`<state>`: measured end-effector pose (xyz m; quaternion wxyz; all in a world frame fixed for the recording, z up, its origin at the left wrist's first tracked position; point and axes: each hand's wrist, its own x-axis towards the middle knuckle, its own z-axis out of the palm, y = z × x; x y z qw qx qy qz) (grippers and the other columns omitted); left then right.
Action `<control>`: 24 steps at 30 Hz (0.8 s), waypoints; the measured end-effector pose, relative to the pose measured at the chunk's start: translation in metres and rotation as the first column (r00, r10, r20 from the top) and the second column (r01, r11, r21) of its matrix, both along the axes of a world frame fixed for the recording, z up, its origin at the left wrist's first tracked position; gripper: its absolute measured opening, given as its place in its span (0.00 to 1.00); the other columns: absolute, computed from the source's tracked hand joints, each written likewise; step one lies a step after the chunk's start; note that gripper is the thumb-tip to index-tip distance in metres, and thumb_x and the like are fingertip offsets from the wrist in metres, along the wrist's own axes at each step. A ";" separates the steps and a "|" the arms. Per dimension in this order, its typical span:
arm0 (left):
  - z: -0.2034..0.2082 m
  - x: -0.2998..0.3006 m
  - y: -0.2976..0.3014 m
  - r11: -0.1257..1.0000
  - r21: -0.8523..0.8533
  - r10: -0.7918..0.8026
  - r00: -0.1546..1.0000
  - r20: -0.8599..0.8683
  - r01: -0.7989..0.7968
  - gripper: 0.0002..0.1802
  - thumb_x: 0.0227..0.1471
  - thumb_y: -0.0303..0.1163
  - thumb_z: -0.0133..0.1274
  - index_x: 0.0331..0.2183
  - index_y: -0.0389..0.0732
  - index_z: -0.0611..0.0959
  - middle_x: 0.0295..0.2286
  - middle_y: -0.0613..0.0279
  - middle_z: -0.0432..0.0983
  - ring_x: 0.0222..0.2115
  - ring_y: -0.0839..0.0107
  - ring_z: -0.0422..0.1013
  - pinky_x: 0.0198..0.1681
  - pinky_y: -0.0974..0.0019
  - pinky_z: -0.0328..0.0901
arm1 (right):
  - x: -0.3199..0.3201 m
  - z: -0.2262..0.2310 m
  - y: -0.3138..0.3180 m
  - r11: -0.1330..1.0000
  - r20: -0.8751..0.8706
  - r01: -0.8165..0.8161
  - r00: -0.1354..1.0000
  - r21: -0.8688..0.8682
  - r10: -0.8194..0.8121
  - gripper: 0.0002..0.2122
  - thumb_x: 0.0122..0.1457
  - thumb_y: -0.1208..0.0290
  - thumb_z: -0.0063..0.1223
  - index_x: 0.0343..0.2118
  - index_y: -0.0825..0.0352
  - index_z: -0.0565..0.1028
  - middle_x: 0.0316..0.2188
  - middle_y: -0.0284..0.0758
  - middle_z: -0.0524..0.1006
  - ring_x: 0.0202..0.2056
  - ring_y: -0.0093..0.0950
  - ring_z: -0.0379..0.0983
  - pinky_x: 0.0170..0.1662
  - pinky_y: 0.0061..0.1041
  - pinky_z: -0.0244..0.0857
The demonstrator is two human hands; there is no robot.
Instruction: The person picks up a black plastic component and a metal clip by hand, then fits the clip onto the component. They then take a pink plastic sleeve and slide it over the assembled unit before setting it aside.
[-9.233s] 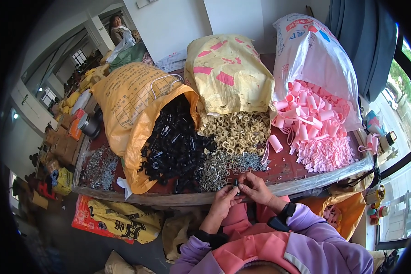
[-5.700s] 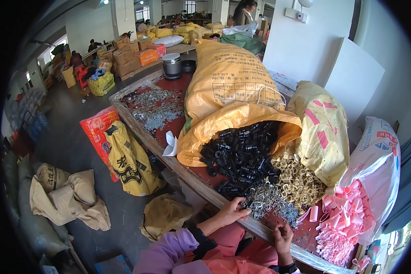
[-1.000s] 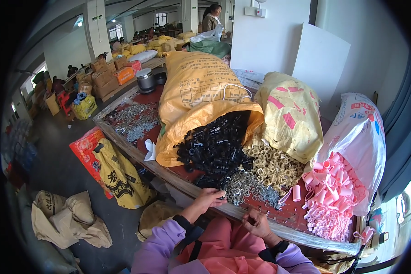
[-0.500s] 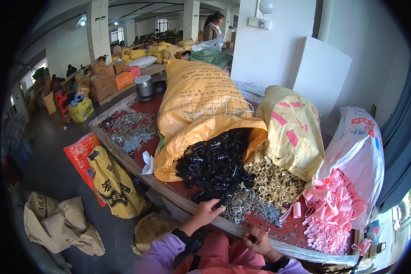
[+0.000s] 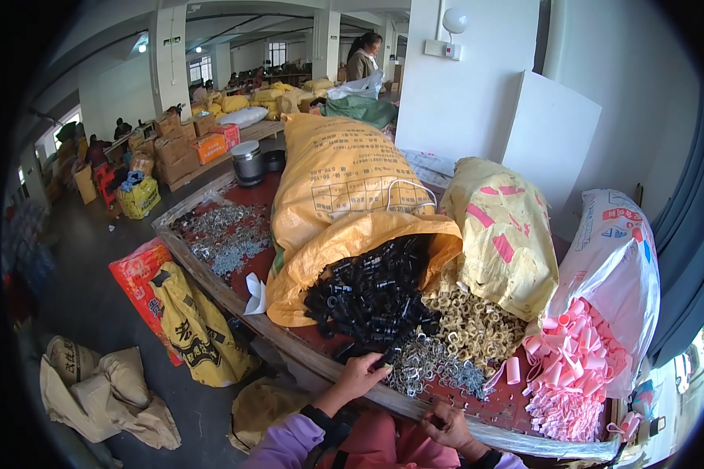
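At the near edge of the table, my left hand (image 5: pixel 358 378) has its fingertips bent together around a black plastic piece, beside the foot of the black pile. That pile of black plastic parts (image 5: pixel 371 301) spills from the mouth of an orange woven sack (image 5: pixel 340 168). Just right of the left fingers lie small silvery metal rings (image 5: pixel 418 363). Brass-coloured metal pieces (image 5: pixel 481 324) are heaped behind them. My right hand (image 5: pixel 448 428) is held over the table's front rim with curled fingers; whatever is between them is too small to make out.
A cream sack (image 5: pixel 497 227) stands behind the brass pieces. Pink plastic strips (image 5: pixel 567 352) pour from a white sack (image 5: pixel 614 258) at the right. Loose metal bits (image 5: pixel 227 234) and a metal canister (image 5: pixel 248 162) occupy the table's left part. A wooden rim (image 5: pixel 305 356) borders the table.
The view has tilted slightly, so the table contents sit a little lower in the picture. Both hands keep nearly the same places, with slight finger movement.
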<state>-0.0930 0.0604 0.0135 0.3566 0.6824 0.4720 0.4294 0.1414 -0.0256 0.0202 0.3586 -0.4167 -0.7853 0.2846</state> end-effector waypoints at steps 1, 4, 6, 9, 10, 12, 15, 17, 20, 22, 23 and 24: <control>0.002 0.000 0.001 1.000 0.008 -0.003 1.000 0.009 0.003 0.15 0.41 0.32 0.54 0.32 0.33 0.74 0.19 0.59 0.74 0.19 0.78 0.70 0.22 0.74 0.63 | 0.000 0.002 0.000 1.000 0.009 -0.002 1.000 -0.013 0.002 0.06 0.40 0.75 0.54 0.21 0.66 0.69 0.17 0.34 0.68 0.19 0.29 0.68 0.22 0.24 0.62; 0.002 0.002 -0.005 1.000 0.018 -0.017 1.000 0.026 0.017 0.15 0.41 0.33 0.54 0.31 0.33 0.74 0.19 0.57 0.73 0.18 0.73 0.70 0.20 0.73 0.63 | -0.001 0.000 -0.002 1.000 -0.001 0.004 1.000 -0.001 -0.004 0.06 0.40 0.74 0.55 0.21 0.66 0.69 0.17 0.33 0.69 0.19 0.27 0.67 0.22 0.22 0.62; 0.002 0.002 -0.007 1.000 0.025 -0.015 0.999 0.028 0.015 0.15 0.41 0.33 0.54 0.31 0.33 0.74 0.19 0.56 0.73 0.18 0.73 0.70 0.20 0.73 0.63 | -0.001 -0.001 -0.002 0.999 -0.028 0.005 1.000 0.040 -0.004 0.06 0.40 0.73 0.55 0.21 0.65 0.70 0.17 0.31 0.69 0.18 0.23 0.67 0.21 0.20 0.61; 0.002 0.001 -0.005 0.999 0.038 -0.016 0.999 0.035 0.015 0.15 0.41 0.33 0.54 0.31 0.33 0.74 0.19 0.56 0.73 0.18 0.73 0.70 0.20 0.73 0.63 | 0.000 -0.002 -0.003 1.000 -0.005 0.002 1.000 0.005 -0.002 0.06 0.40 0.73 0.56 0.21 0.65 0.70 0.17 0.31 0.69 0.18 0.23 0.67 0.21 0.20 0.61; 0.002 0.001 -0.005 0.999 0.046 -0.017 0.999 0.039 0.015 0.15 0.41 0.33 0.54 0.31 0.33 0.74 0.19 0.56 0.73 0.18 0.73 0.71 0.20 0.73 0.63 | 0.000 -0.002 -0.003 1.000 0.007 0.000 1.000 -0.016 0.000 0.06 0.40 0.73 0.56 0.21 0.65 0.70 0.17 0.31 0.69 0.18 0.23 0.67 0.21 0.20 0.61; 0.002 0.001 -0.007 0.999 0.040 -0.017 0.999 0.047 0.015 0.15 0.41 0.33 0.54 0.31 0.33 0.74 0.20 0.56 0.73 0.18 0.73 0.71 0.20 0.73 0.63 | -0.001 -0.001 -0.003 1.000 0.013 0.003 1.000 -0.014 -0.003 0.06 0.40 0.73 0.55 0.21 0.65 0.69 0.17 0.32 0.69 0.18 0.26 0.67 0.21 0.21 0.61; 0.004 -0.001 -0.007 1.000 0.023 -0.011 1.000 0.018 0.011 0.15 0.41 0.32 0.54 0.31 0.32 0.74 0.20 0.56 0.73 0.18 0.72 0.71 0.20 0.73 0.63 | -0.004 0.002 0.000 1.000 0.021 0.003 1.000 -0.014 -0.003 0.06 0.39 0.74 0.54 0.21 0.66 0.69 0.17 0.34 0.68 0.19 0.30 0.68 0.22 0.24 0.63; 0.004 -0.001 -0.002 1.000 0.008 0.001 1.000 0.018 -0.002 0.15 0.41 0.32 0.55 0.32 0.33 0.74 0.20 0.57 0.73 0.18 0.75 0.69 0.20 0.74 0.63 | -0.005 0.003 0.000 1.000 0.020 0.014 1.000 0.008 -0.014 0.06 0.39 0.75 0.54 0.21 0.66 0.69 0.17 0.34 0.68 0.19 0.30 0.68 0.22 0.25 0.63; -0.001 0.000 -0.002 1.000 0.001 0.025 1.000 0.015 -0.025 0.16 0.40 0.32 0.55 0.33 0.33 0.74 0.20 0.60 0.73 0.17 0.80 0.67 0.20 0.76 0.62 | -0.003 0.005 -0.001 1.000 0.024 0.017 1.000 0.006 -0.017 0.07 0.38 0.75 0.54 0.21 0.66 0.68 0.17 0.35 0.68 0.19 0.31 0.68 0.23 0.25 0.63; 0.000 0.001 -0.002 0.999 0.044 0.003 0.997 0.076 -0.006 0.17 0.40 0.32 0.55 0.33 0.33 0.74 0.20 0.59 0.73 0.17 0.80 0.67 0.20 0.76 0.62 | -0.004 0.006 0.005 1.000 0.026 0.018 0.999 0.023 -0.019 0.07 0.38 0.75 0.54 0.21 0.66 0.68 0.17 0.35 0.68 0.19 0.31 0.67 0.23 0.25 0.63; 0.001 0.001 -0.001 0.998 0.068 -0.010 0.994 0.106 0.003 0.17 0.40 0.32 0.55 0.33 0.33 0.74 0.20 0.59 0.73 0.17 0.80 0.67 0.20 0.76 0.62 | -0.005 0.005 0.006 1.000 0.025 0.015 1.000 0.024 -0.016 0.07 0.38 0.75 0.54 0.21 0.66 0.68 0.17 0.35 0.68 0.19 0.31 0.67 0.23 0.25 0.63; 0.002 -0.001 0.001 0.998 0.070 -0.007 0.994 0.105 0.000 0.17 0.40 0.32 0.55 0.33 0.33 0.74 0.20 0.59 0.73 0.17 0.80 0.67 0.20 0.76 0.62 | -0.006 0.003 0.007 0.999 0.017 0.009 1.000 0.037 -0.009 0.07 0.38 0.75 0.54 0.21 0.66 0.68 0.17 0.35 0.68 0.19 0.31 0.67 0.23 0.25 0.63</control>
